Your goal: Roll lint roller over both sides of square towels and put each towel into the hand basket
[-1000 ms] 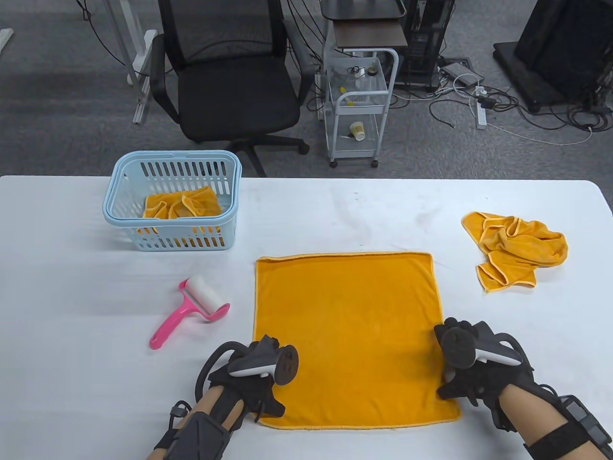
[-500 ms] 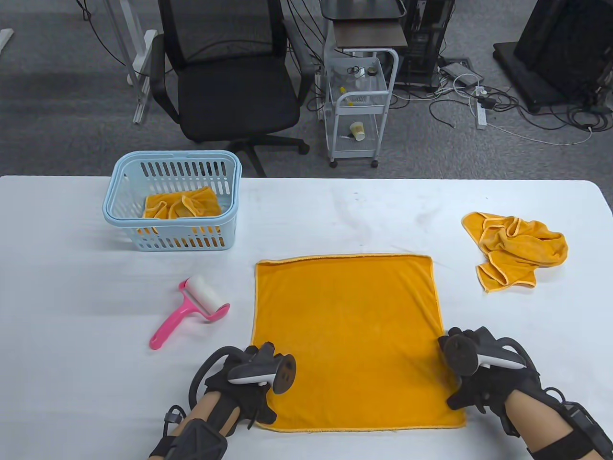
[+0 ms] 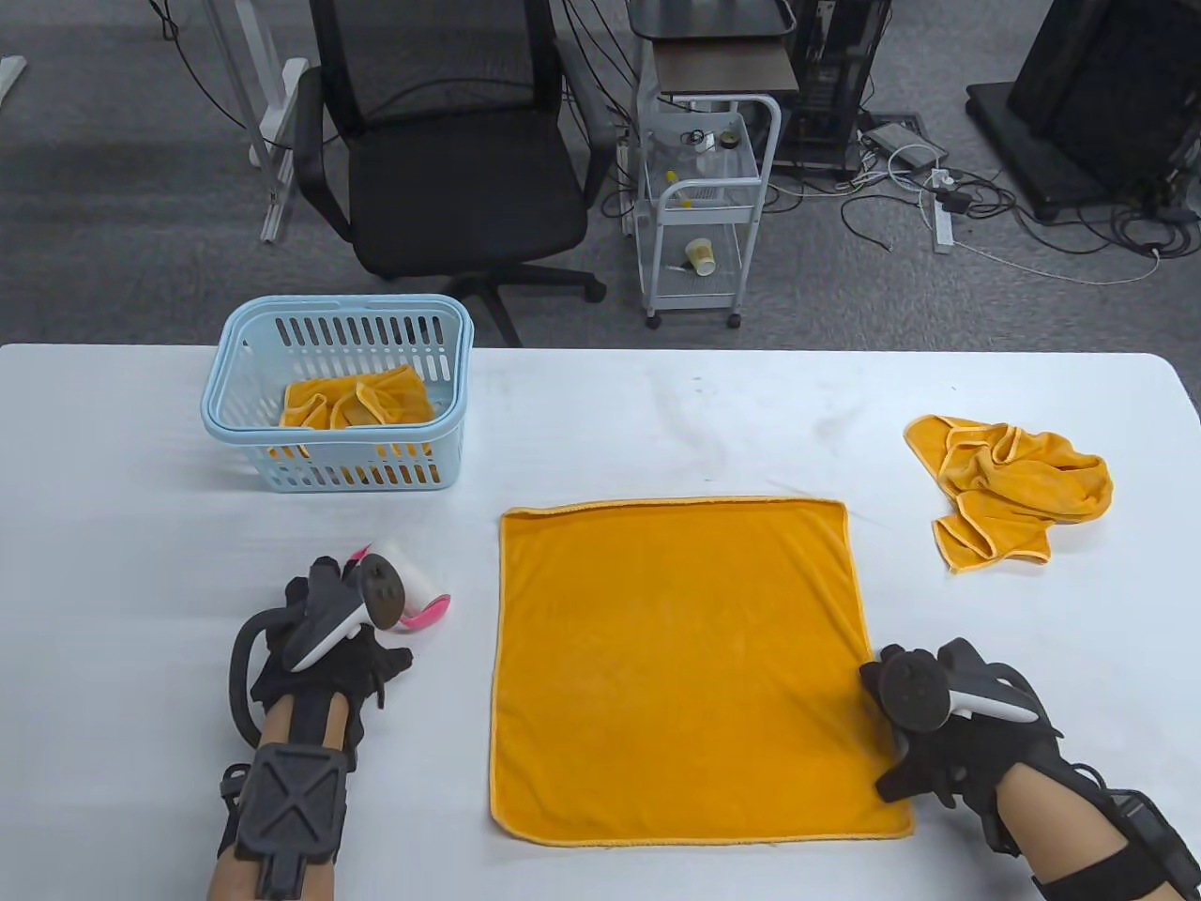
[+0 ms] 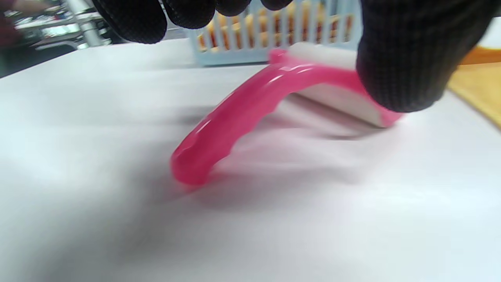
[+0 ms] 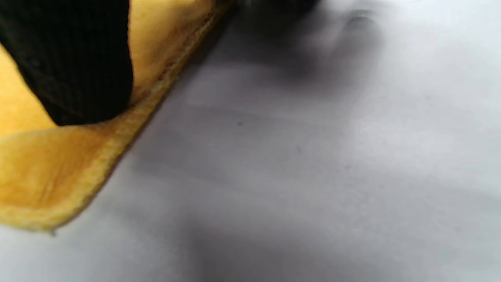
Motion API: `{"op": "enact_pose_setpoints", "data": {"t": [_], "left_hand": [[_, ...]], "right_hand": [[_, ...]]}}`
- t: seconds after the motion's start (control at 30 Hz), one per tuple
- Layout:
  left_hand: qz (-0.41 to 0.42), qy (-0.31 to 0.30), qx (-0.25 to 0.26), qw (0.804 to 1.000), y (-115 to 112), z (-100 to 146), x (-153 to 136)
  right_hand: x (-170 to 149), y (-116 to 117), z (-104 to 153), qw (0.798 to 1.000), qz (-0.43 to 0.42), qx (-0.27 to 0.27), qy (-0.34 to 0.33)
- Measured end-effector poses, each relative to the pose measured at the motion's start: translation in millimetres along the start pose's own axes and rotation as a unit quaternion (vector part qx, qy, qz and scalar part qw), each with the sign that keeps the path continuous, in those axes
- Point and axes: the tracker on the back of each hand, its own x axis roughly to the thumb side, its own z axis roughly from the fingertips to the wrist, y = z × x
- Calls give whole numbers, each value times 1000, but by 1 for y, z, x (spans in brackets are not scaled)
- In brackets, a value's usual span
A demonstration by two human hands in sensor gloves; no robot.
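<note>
An orange square towel [image 3: 676,657] lies flat at the table's middle front. My right hand [image 3: 948,732] rests on its near right edge; in the right wrist view one finger [image 5: 78,58] presses the towel [image 5: 47,176] beside its hem. The pink lint roller [image 3: 427,615] lies left of the towel, mostly hidden under my left hand [image 3: 324,638]. In the left wrist view the fingertips [image 4: 129,17] hover above the pink handle [image 4: 235,117], apart from it, with the thumb in front of the white roll. The light blue basket [image 3: 338,314] at the back left holds an orange towel [image 3: 361,399].
A crumpled orange towel [image 3: 1009,488] lies at the right of the white table [image 3: 657,422]. Beyond the far edge stand a black office chair [image 3: 450,178] and a white wire cart [image 3: 704,206], with cables on the floor.
My left hand left the towel's near left corner and moved left and forward over the lint roller. The right hand stayed at the towel's right edge, and the towel lies slightly smoother.
</note>
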Motion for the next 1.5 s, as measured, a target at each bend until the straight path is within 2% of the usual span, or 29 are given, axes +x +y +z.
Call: {"op": "enact_pose_setpoints", "data": {"t": [0.07, 0.23, 0.37, 0.5, 0.53, 0.57, 0.7, 0.8, 0.9, 1.0, 1.1, 1.2, 1.3, 1.4, 1.5], "left_hand": [[19, 33, -4, 999, -6, -10, -10], [57, 45, -23, 997, -22, -26, -18], [61, 61, 11, 996, -32, -31, -16], [98, 13, 35, 994, -29, -25, -7], [121, -25, 43, 991, -23, -19, 1], [126, -38, 50, 990, -19, -15, 7], [108, -149, 75, 980, 4, 18, 60], [90, -264, 64, 958, 8, 54, 129], [55, -334, 41, 940, -5, 78, 182], [25, -399, -17, 916, -33, 99, 233], [-20, -428, -29, 903, -52, 109, 259], [-54, -415, -35, 908, -57, 105, 258], [-75, -383, -55, 919, -50, 97, 239], [-178, -312, -30, 933, -42, 92, 198], [-228, -253, -20, 940, -36, 89, 159]], "right_hand": [[0, 0, 0, 1000, -1, 0, -1], [-1, 0, 0, 1000, -3, -1, -4], [-1, 0, 1, 1000, -4, -1, -5], [-1, 1, 1, 1000, -7, -1, -5], [-1, 1, 1, 1000, -7, -1, -5], [-1, 1, 1, 1000, -8, -1, -5], [-2, 1, 2, 1000, -11, -2, -5], [-2, 1, 2, 1000, -12, -2, -4], [-2, 1, 2, 1000, -12, -2, -4], [-2, 1, 2, 1000, -11, -2, -4], [-3, 1, 2, 1000, -13, -3, -3], [-2, 1, 3, 1000, -8, -5, -1], [-3, 1, 3, 1000, -9, -5, -1], [-2, 1, 3, 1000, -7, -5, -1], [-2, 1, 3, 1000, -5, -6, 2]]}}
